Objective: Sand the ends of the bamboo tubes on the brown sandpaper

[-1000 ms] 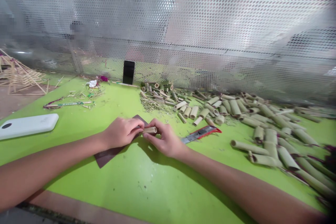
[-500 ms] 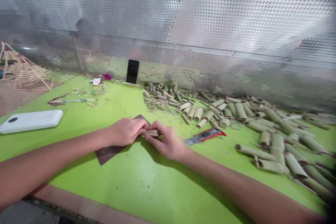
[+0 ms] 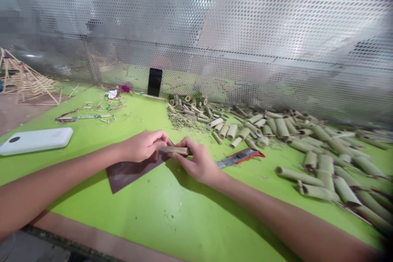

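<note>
Green workbench point(image 3: 132, 213) | left hand point(image 3: 143, 146) and right hand point(image 3: 196, 163) together, both clamped on short bamboo tube point(image 3: 177, 150) | dark sandpaper sheet point(image 3: 129, 178) beneath | utility knife point(image 3: 240, 158) nearby

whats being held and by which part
A short bamboo tube, held at its right end by the fingers of the right hand. The left hand is at its other end, grip unclear.

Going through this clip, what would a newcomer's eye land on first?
The bright green table, heaped on the right with cut bamboo tubes, catches the eye first. At the centre, the left hand and right hand hold a short bamboo tube above a dark brown sheet. A perforated metal screen rises behind the table.
</note>
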{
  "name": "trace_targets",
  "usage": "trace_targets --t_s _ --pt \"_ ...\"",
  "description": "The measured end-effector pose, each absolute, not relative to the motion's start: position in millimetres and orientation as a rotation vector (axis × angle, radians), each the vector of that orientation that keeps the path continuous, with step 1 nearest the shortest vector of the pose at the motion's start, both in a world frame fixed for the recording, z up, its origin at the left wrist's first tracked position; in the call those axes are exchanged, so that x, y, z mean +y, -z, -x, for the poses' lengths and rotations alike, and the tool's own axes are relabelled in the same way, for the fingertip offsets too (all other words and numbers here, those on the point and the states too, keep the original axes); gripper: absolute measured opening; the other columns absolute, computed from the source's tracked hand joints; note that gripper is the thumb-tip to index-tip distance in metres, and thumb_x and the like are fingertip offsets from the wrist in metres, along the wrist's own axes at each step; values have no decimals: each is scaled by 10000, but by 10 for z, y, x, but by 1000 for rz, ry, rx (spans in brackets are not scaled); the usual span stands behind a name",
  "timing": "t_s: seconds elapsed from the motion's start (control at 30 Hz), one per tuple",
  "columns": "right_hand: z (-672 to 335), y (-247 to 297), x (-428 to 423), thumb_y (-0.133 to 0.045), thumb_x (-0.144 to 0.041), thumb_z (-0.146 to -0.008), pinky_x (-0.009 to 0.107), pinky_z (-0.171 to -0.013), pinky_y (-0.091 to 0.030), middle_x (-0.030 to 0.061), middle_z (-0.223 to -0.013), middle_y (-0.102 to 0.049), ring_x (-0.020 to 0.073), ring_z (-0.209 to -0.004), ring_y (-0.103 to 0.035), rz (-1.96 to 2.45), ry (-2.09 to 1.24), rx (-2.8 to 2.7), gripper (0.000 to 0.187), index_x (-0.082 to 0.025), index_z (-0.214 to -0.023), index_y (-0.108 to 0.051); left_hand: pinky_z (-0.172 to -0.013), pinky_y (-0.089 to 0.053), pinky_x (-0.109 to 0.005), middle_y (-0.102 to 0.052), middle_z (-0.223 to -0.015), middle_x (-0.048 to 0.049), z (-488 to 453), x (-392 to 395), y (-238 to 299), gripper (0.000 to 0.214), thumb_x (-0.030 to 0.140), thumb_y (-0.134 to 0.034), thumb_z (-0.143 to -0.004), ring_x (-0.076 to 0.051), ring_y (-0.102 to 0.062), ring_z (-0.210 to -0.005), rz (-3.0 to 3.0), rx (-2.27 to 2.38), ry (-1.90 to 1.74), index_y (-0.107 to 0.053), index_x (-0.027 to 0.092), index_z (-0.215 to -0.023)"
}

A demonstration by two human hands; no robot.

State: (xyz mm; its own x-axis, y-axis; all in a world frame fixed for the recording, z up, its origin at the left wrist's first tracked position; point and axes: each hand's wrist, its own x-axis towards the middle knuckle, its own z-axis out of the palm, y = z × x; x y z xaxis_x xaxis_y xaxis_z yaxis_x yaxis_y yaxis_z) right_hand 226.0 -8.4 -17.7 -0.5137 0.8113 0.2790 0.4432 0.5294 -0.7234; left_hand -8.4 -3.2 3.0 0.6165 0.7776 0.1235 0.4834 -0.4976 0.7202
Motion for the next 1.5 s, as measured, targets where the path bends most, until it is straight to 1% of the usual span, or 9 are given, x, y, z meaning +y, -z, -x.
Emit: trace_targets --t_s 0.07,0.13,0.23,0.33,0.53,0.77,1.0,1.23,1.5 --pt "-2274 174 -62 -611 -336 -910 274 -570 -435 32 -755 -676 167 -629 -585 1007 -769 -2134 146 -208 -894 -544 -619 -491 -233 -719 -757 5 132 -3 -33 211 300 -426 -1052 -136 -676 -624 -2217 1041 -682 -600 187 -1090" --pt "-2275 173 -52 -615 -351 -907 272 -563 -431 29 -748 -663 162 -622 -572 977 -788 -2121 162 -205 -892 -547 -624 -499 -234 -760 -876 -19 165 19 -20 207 306 -489 -1035 -133 -686 -650 -2386 1023 -805 -639 186 -1112" --pt "-2263 177 -54 -637 -387 -897 262 -525 -414 12 -706 -632 152 -588 -556 921 -950 -2080 201 -207 -894 -548 -731 -545 -237 -773 -1092 -29 175 24 21 241 292 -509 -1044 -149 -740 -849 -2691 797 -921 -671 210 -1202" --pt "-2258 191 -52 -670 -438 -885 256 -499 -421 -9 -679 -611 140 -551 -549 884 -1177 -1995 260 -212 -922 -545 -772 -567 -227 -763 -1172 -14 166 14 63 278 275 -469 -1069 -152 -749 -972 -2900 618 -948 -694 226 -1225" --pt "-2279 219 -13 -672 -445 -885 280 -552 -501 36 -777 -667 160 -636 -618 933 -1182 -2009 276 -200 -981 -591 -704 -573 -216 -784 -1104 -10 169 20 87 275 289 -482 -1062 -132 -759 -881 -3039 645 -960 -729 198 -1140" --pt "-2260 175 -58 -653 -373 -898 256 -523 -454 12 -709 -647 138 -589 -583 920 -1156 -2081 201 -193 -972 -601 -637 -494 -218 -779 -1002 -4 163 8 66 263 321 -482 -1059 -121 -725 -762 -2974 680 -851 -712 195 -1031" --pt "-2253 137 -103 -629 -308 -912 258 -567 -471 15 -738 -684 142 -621 -609 857 -1015 -2179 124 -199 -956 -590 -710 -467 -228 -734 -960 -7 91 -37 15 177 298 -542 -1023 -133 -678 -791 -2685 811 -705 -676 194 -973" --pt "-2261 133 -98 -632 -309 -907 268 -595 -477 27 -794 -711 158 -668 -632 905 -963 -2225 125 -201 -963 -603 -661 -427 -249 -713 -910 -18 36 -45 66 95 224 -582 -978 -154 -642 -738 -2682 911 -658 -666 183 -961" --pt "-2282 155 -62 -634 -336 -911 258 -561 -432 17 -753 -671 146 -623 -568 919 -848 -2231 147 -199 -948 -596 -650 -424 -232 -695 -871 -6 67 -38 2 93 233 -569 -987 -131 -622 -708 -2591 1006 -734 -641 188 -947"
